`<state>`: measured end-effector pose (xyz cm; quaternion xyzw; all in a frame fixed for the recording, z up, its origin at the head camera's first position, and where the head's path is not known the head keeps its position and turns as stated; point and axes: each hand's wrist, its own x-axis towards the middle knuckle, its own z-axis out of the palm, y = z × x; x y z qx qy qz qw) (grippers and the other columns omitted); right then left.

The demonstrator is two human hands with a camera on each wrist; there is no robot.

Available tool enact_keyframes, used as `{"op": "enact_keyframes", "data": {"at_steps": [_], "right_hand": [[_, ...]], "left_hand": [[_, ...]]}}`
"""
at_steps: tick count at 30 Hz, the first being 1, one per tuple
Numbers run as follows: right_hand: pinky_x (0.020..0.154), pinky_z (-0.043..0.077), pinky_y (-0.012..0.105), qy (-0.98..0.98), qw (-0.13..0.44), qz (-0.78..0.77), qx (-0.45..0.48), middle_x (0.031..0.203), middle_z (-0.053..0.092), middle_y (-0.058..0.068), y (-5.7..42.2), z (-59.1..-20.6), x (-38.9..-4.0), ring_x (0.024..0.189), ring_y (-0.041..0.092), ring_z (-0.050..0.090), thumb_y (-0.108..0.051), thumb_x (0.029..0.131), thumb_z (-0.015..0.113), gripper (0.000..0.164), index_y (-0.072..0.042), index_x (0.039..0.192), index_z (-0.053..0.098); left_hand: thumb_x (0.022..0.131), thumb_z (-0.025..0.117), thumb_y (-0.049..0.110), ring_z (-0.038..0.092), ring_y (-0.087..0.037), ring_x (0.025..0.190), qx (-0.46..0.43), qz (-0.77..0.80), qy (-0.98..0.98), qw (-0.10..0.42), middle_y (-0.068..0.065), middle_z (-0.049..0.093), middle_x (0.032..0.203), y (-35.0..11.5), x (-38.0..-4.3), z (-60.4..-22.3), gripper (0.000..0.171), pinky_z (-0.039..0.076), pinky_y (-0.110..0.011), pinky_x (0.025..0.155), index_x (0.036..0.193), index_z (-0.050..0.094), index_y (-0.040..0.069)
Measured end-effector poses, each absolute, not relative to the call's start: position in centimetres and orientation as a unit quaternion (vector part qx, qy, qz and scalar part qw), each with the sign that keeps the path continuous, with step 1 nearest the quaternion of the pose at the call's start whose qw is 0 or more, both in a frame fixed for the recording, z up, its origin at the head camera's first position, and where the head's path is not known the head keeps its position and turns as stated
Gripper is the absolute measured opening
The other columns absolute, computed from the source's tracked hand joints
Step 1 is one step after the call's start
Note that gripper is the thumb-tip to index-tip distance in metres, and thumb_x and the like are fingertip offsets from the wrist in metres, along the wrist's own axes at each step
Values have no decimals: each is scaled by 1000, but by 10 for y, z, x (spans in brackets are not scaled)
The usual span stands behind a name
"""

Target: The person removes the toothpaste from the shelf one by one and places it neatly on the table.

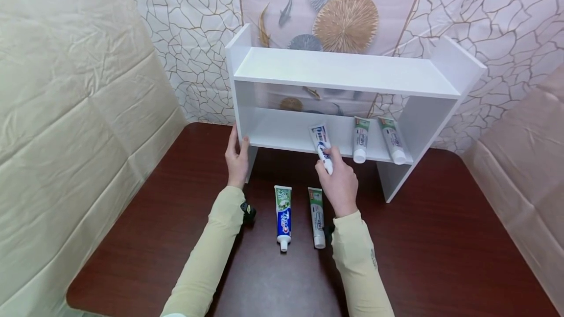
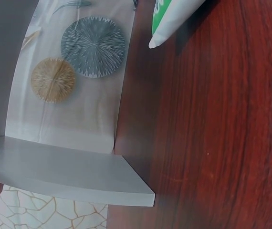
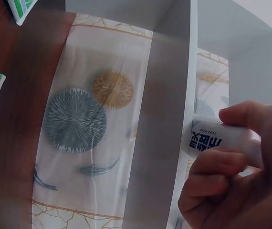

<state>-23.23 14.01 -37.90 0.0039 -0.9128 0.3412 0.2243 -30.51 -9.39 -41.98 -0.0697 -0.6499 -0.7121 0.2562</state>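
My right hand [image 1: 340, 182] grips a white and blue toothpaste tube [image 1: 320, 141] near its cap end. The tube's far end lies over the lower board of a white shelf unit [image 1: 348, 73]. In the right wrist view, thumb and curled fingers pinch the tube [image 3: 212, 138] at the board's edge. My left hand [image 1: 237, 163] holds the shelf's left side panel, fingers outside and thumb at the front edge. On the table between my arms lie a green and blue toothpaste tube [image 1: 283, 216] and a green and grey toothpaste tube [image 1: 317, 216].
Two more green and grey tubes, one [image 1: 361, 138] beside the other [image 1: 391, 140], lie on the right part of the lower board, caps forward. The shelf stands on a dark red-brown table [image 1: 440, 238]. Patterned cloth [image 1: 194, 38] hangs behind it.
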Motion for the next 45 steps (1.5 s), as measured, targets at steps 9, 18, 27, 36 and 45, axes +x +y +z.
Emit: {"op": "enact_keyframes", "data": {"at_steps": [9,18,27,36,45], "right_hand": [[46,36,29,-916,212,341,-2,88,71,21,142,-380,-223,51,27,54,-25,92,57,32,-16,122,55],[45,37,29,-914,208,349,-5,85,70,21,143,-382,-216,47,23,50,-24,92,57,34,-16,124,54],[45,36,28,-913,203,353,-8,84,70,21,143,-385,-212,46,22,49,-23,92,57,34,-16,124,53],[46,37,28,-914,190,359,-11,90,71,22,144,-386,-210,48,22,50,-23,92,57,34,-16,125,53],[47,37,27,-913,186,362,-14,90,70,21,145,-386,-205,49,21,49,-23,93,59,35,-16,126,52]], "left_hand": [[100,51,13,40,-26,140,-69,-705,-655,262,-10,38,155,-93,-304,-418,54,39,-44,110,151,34,11],[100,50,13,40,-29,140,-68,-703,-658,262,-12,38,155,-93,-303,-416,54,37,-46,111,152,34,10],[101,50,15,40,-28,140,-70,-700,-661,261,-11,38,155,-94,-305,-416,54,38,-46,111,152,34,12],[101,50,15,38,-27,141,-66,-704,-660,255,-11,36,156,-95,-304,-417,55,36,-47,112,152,32,11],[101,50,16,40,-25,140,-60,-704,-662,250,-9,37,156,-94,-303,-418,55,37,-44,112,152,33,13]]}}
